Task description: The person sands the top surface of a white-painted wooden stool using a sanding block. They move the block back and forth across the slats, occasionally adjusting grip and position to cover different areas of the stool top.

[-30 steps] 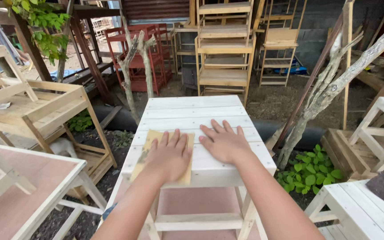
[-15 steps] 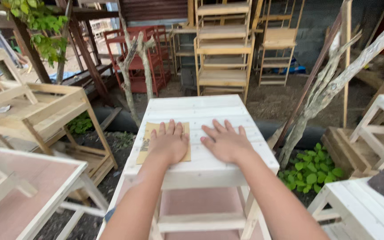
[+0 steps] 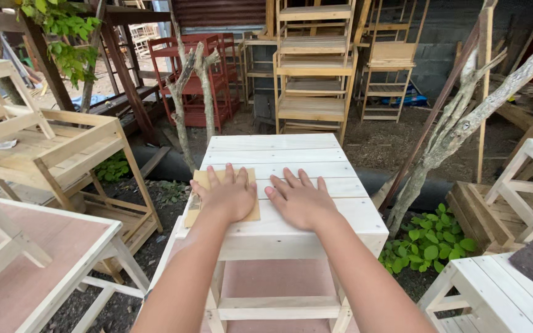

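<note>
Head view, outdoor wood yard
- White slatted table top [image 3: 291,151]: painted boards, centre foreground, a pink shelf panel below it
- Sheet of tan sandpaper [image 3: 200,184]: lying flat on the left part of the table top, near its front edge
- Left hand [image 3: 228,196]: palm down, fingers spread narrowly, pressed flat on the sandpaper, gripping nothing
- Right hand [image 3: 300,201]: palm down, fingers slightly spread, resting flat on the bare boards just beside the left hand, holding nothing
- Unpainted wooden rack [image 3: 57,151]: to the left
- Red shelving unit [image 3: 195,77]: behind, far side
- Stacked bare wooden shelves [image 3: 313,68]: behind the table
- Thin tree trunk [image 3: 458,132]: to the right, green plants at its foot
</note>
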